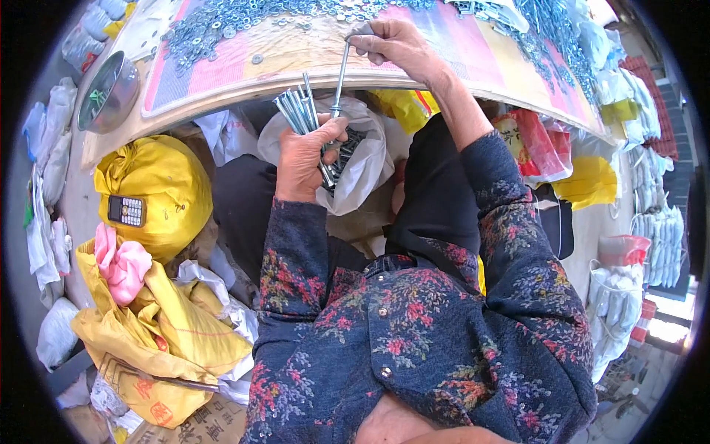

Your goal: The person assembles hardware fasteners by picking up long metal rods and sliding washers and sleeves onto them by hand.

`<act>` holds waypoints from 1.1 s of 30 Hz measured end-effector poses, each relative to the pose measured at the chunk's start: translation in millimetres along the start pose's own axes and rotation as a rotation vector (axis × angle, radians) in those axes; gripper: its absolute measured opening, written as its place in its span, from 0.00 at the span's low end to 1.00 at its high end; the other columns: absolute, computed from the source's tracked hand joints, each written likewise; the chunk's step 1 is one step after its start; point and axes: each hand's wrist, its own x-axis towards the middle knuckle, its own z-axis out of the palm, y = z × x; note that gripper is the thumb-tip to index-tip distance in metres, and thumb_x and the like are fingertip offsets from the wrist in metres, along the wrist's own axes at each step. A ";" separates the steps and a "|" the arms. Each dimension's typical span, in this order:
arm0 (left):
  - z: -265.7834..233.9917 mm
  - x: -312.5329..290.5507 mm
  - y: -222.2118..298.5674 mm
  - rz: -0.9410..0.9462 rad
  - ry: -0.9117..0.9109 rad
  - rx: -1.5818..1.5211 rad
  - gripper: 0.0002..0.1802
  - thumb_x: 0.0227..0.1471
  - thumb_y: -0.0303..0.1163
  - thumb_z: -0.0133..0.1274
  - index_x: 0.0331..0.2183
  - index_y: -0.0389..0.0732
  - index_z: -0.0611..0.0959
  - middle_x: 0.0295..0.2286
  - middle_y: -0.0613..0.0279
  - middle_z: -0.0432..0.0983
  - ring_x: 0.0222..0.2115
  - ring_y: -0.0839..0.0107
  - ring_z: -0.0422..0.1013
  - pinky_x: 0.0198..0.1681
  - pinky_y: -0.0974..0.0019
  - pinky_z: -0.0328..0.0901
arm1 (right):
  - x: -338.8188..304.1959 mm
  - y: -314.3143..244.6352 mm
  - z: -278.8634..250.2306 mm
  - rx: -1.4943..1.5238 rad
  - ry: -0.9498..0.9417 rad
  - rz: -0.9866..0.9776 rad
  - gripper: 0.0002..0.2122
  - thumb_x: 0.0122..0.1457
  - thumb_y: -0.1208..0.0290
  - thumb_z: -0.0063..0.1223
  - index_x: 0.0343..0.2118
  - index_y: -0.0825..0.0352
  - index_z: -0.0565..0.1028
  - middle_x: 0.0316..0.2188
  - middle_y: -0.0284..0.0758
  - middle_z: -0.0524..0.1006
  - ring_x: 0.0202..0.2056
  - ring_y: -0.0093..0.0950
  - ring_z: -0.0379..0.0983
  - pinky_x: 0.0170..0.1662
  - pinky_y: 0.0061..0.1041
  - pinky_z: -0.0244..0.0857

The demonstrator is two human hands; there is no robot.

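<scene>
My left hand (305, 159) is closed round a bundle of long silver bolts (294, 111), their heads fanned out above the fist. One more long bolt (342, 74) stands nearly upright between my two hands, with a small washer or nut (335, 110) around it low down, by my left thumb. My right hand (392, 46) pinches the upper end of this bolt at the table's front edge; the fingertips look dark. Beneath my left hand, between my knees, a white bag (370, 166) stands open with many bolts (350, 148) in it.
Loose washers (222, 29) lie heaped on the striped cloth of the table (414, 81), and a pile of bolts (551, 37) is at the right. A metal bowl (111, 92) sits at the left corner. A phone (126, 211) rests on a yellow sack (174, 185).
</scene>
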 end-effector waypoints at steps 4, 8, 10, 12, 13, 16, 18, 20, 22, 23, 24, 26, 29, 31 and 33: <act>-4.9 -6.6 6.3 0.006 0.003 -0.018 0.07 0.45 0.23 0.59 0.30 0.34 0.78 0.22 0.59 0.74 0.14 0.80 0.64 0.12 0.80 0.55 | 8.1 -23.7 -4.2 -0.081 -0.133 -0.001 0.13 0.58 0.61 0.57 0.31 0.68 0.78 0.19 0.24 0.70 0.22 0.12 0.63 0.25 0.14 0.55; -18.4 -6.7 11.6 0.006 -0.070 -0.098 0.08 0.45 0.22 0.59 0.30 0.33 0.77 0.23 0.58 0.74 0.14 0.81 0.63 0.12 0.81 0.55 | 8.9 -36.9 16.3 0.094 -0.243 -0.072 0.13 0.57 0.61 0.58 0.34 0.68 0.79 0.20 0.24 0.72 0.23 0.12 0.63 0.25 0.14 0.56; -21.5 -7.7 14.0 -0.003 -0.031 -0.116 0.08 0.46 0.22 0.58 0.31 0.33 0.77 0.23 0.57 0.74 0.13 0.81 0.62 0.12 0.81 0.55 | 9.2 -31.9 24.5 0.103 -0.247 -0.066 0.14 0.57 0.61 0.58 0.35 0.68 0.79 0.21 0.25 0.73 0.23 0.12 0.63 0.25 0.14 0.56; -24.6 -8.7 14.3 0.008 -0.019 -0.110 0.08 0.46 0.22 0.58 0.32 0.33 0.77 0.23 0.58 0.73 0.13 0.81 0.62 0.12 0.81 0.55 | 10.7 -24.0 27.1 0.158 -0.032 0.005 0.14 0.57 0.61 0.58 0.35 0.70 0.79 0.22 0.25 0.73 0.23 0.12 0.63 0.25 0.14 0.56; -25.6 -9.6 14.3 0.015 -0.011 -0.101 0.09 0.46 0.22 0.58 0.32 0.33 0.77 0.23 0.58 0.73 0.14 0.81 0.62 0.12 0.81 0.55 | 9.2 -29.4 26.0 0.233 0.020 0.027 0.13 0.57 0.62 0.57 0.32 0.70 0.79 0.22 0.25 0.72 0.23 0.12 0.63 0.25 0.13 0.55; -25.3 -14.2 15.0 0.013 -0.035 -0.083 0.09 0.45 0.23 0.58 0.32 0.33 0.76 0.22 0.59 0.73 0.14 0.81 0.62 0.13 0.81 0.55 | 11.2 -35.0 21.3 0.380 -0.138 0.026 0.11 0.58 0.64 0.56 0.31 0.69 0.78 0.21 0.25 0.72 0.22 0.13 0.61 0.25 0.14 0.54; -27.6 -14.7 14.3 0.002 -0.043 -0.080 0.09 0.45 0.23 0.59 0.32 0.33 0.78 0.23 0.59 0.74 0.17 0.79 0.67 0.13 0.80 0.55 | 14.1 -42.8 18.5 0.284 -0.161 0.011 0.11 0.58 0.64 0.56 0.31 0.69 0.78 0.22 0.25 0.73 0.23 0.14 0.65 0.26 0.13 0.57; -28.6 -15.1 13.7 -0.012 -0.049 -0.078 0.09 0.44 0.23 0.60 0.31 0.33 0.79 0.23 0.59 0.75 0.21 0.77 0.71 0.14 0.80 0.55 | 19.6 -49.0 16.8 0.299 -0.192 0.072 0.11 0.54 0.66 0.59 0.31 0.70 0.79 0.20 0.27 0.76 0.20 0.16 0.68 0.24 0.19 0.62; -28.5 -14.3 14.3 -0.025 -0.049 -0.108 0.09 0.44 0.22 0.60 0.31 0.33 0.79 0.23 0.59 0.75 0.20 0.78 0.70 0.14 0.80 0.55 | 26.2 -55.9 8.9 0.306 -0.310 0.095 0.11 0.55 0.66 0.59 0.34 0.70 0.79 0.23 0.27 0.76 0.22 0.14 0.69 0.25 0.16 0.62; -30.1 -12.4 14.8 -0.023 -0.080 -0.119 0.09 0.44 0.22 0.60 0.32 0.33 0.79 0.23 0.59 0.75 0.19 0.78 0.69 0.14 0.80 0.55 | 27.7 -60.9 8.2 0.259 -0.365 0.069 0.11 0.55 0.65 0.59 0.34 0.70 0.78 0.23 0.27 0.75 0.22 0.14 0.68 0.26 0.15 0.62; -31.2 -10.5 16.3 -0.029 -0.076 -0.125 0.09 0.44 0.22 0.60 0.32 0.33 0.79 0.23 0.59 0.75 0.19 0.78 0.69 0.14 0.80 0.55 | 30.0 -66.2 7.5 0.211 -0.421 0.043 0.11 0.56 0.65 0.59 0.33 0.69 0.78 0.22 0.26 0.75 0.22 0.14 0.67 0.26 0.15 0.61; -34.4 -7.5 19.3 0.018 -0.062 -0.141 0.09 0.44 0.22 0.59 0.31 0.33 0.79 0.22 0.59 0.75 0.17 0.79 0.67 0.14 0.80 0.55 | 13.8 -82.2 28.1 0.051 -0.402 0.047 0.10 0.58 0.65 0.56 0.31 0.69 0.78 0.21 0.25 0.73 0.22 0.13 0.66 0.25 0.14 0.59; -31.3 -0.4 15.1 0.069 0.049 -0.135 0.08 0.45 0.20 0.59 0.31 0.32 0.79 0.22 0.60 0.75 0.17 0.78 0.69 0.13 0.80 0.55 | -14.6 -51.2 73.0 0.108 -0.349 0.053 0.14 0.59 0.61 0.55 0.34 0.71 0.77 0.27 0.31 0.77 0.28 0.17 0.72 0.30 0.13 0.63; -20.6 -7.0 19.8 0.186 0.164 -0.027 0.07 0.44 0.20 0.60 0.30 0.32 0.80 0.22 0.61 0.76 0.19 0.78 0.71 0.13 0.80 0.56 | -25.6 -39.8 94.3 0.788 -0.065 0.223 0.19 0.60 0.62 0.51 0.45 0.74 0.73 0.36 0.38 0.78 0.37 0.24 0.75 0.39 0.21 0.68; -15.8 -9.8 13.8 0.217 0.180 0.001 0.07 0.44 0.21 0.61 0.30 0.32 0.80 0.22 0.62 0.76 0.20 0.78 0.71 0.14 0.80 0.56 | -26.3 -39.9 99.3 1.043 -0.096 0.309 0.20 0.62 0.61 0.48 0.48 0.75 0.69 0.37 0.39 0.78 0.37 0.27 0.76 0.40 0.24 0.69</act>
